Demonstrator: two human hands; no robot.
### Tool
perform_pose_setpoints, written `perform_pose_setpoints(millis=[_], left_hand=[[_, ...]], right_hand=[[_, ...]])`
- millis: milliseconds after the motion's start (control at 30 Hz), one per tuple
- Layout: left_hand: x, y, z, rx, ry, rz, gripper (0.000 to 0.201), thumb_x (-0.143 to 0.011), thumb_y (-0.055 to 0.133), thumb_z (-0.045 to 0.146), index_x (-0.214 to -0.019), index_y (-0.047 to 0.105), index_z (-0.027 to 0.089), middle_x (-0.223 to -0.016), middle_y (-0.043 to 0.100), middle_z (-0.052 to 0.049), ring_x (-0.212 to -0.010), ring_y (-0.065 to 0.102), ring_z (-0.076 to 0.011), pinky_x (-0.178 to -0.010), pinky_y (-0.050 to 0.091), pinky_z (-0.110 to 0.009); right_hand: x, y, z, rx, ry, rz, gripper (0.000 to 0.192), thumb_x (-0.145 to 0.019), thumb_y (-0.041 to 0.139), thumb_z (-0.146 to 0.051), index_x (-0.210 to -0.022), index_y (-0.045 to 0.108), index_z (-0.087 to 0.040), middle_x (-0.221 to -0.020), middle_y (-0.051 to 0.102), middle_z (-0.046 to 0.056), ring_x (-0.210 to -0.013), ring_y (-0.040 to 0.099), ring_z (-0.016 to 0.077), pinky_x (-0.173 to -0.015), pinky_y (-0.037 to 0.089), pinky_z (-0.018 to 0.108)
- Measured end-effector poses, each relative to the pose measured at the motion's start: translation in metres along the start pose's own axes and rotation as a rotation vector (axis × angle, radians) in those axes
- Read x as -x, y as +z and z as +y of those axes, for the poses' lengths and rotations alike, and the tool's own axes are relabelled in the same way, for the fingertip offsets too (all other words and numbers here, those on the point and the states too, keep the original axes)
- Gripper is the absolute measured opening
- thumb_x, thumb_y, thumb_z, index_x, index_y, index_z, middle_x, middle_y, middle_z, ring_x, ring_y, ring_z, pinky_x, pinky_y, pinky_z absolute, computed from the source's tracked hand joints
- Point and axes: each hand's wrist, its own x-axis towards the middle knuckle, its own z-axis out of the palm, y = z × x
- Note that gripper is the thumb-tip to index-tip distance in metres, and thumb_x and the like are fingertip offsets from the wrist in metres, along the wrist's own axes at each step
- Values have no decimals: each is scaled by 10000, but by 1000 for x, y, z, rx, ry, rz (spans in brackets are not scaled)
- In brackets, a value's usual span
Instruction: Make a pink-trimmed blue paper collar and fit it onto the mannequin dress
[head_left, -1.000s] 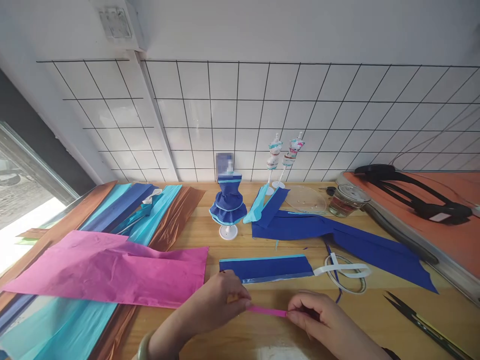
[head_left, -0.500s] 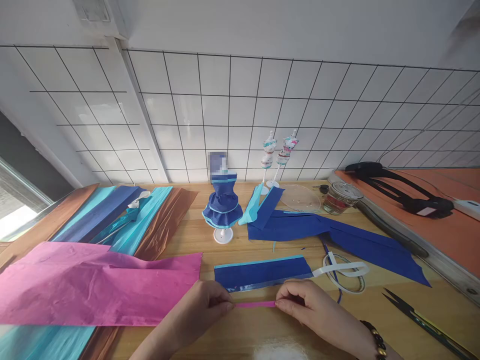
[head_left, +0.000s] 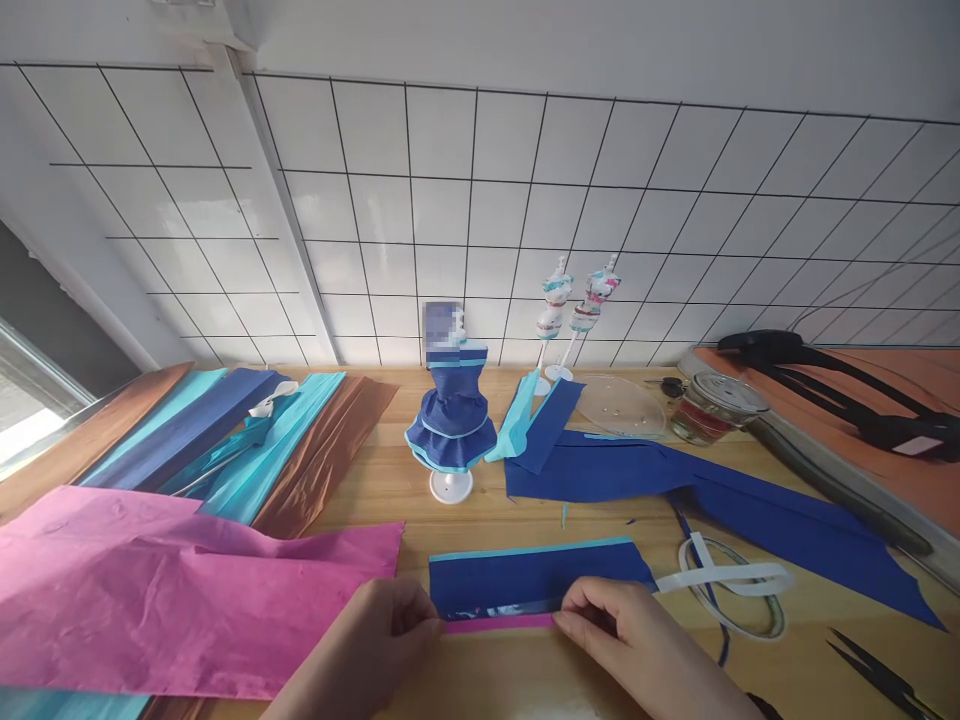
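Since a second ago both hands have carried the pink strip [head_left: 499, 623] up to the lower edge of the blue band [head_left: 536, 578], now touching it. Left hand [head_left: 375, 640] fingers pinch its 9 o'clock end, right hand [head_left: 630, 640] fingers its 3 o'clock end. Pink sheet [head_left: 187, 590] lies at 9 o'clock on the surface [head_left: 525, 680]; doll dress [head_left: 452, 425] stands at 12.
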Motion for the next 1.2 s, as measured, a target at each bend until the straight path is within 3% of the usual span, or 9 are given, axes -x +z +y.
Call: perform_pose_setpoints(millis=[133,400,667,1033,1200], left_hand=[[-4,3,-1,-67,-8,82,197,-616,560,285,-517,415,195,-464,330,71,-426,322,-81,-398,256,-199],[-3,7,-3,-118,-23,135,182,-615,526,233,-506,389,184,-477,321,70,-478,302,-83,-438,213,-201],[-5,5,-6,-108,20,79,131,-676,480,226,-557,446,183,-457,372,73,-394,333,-72,-396,234,-202],[-9,7,-10,-126,46,159,165,-638,506,219,-511,406,189,-432,353,80,-390,328,-71,-402,240,-208],[-8,4,-10,-110,32,117,121,-643,499,200,-531,456,179,-418,393,82,-371,329,-65,-395,240,-201]], right_hand=[[0,-1,6,34,43,10,242,-812,468,-381,-662,570,-221,-636,626,-11,-615,550,152,-545,371,221],[9,-11,0,82,94,-1,277,-836,399,-392,-671,548,-226,-642,617,-14,-621,557,153,-553,381,222],[6,-11,1,162,154,27,268,-827,387,-401,-647,480,-225,-617,598,-16,-600,543,152,-542,367,227],[4,-9,7,195,155,22,271,-842,353,-388,-644,435,-223,-532,536,-23,-532,521,141,-510,358,224],[5,-9,8,190,174,2,271,-842,352,-404,-654,435,-228,-523,531,-29,-539,519,143,-515,360,225]])
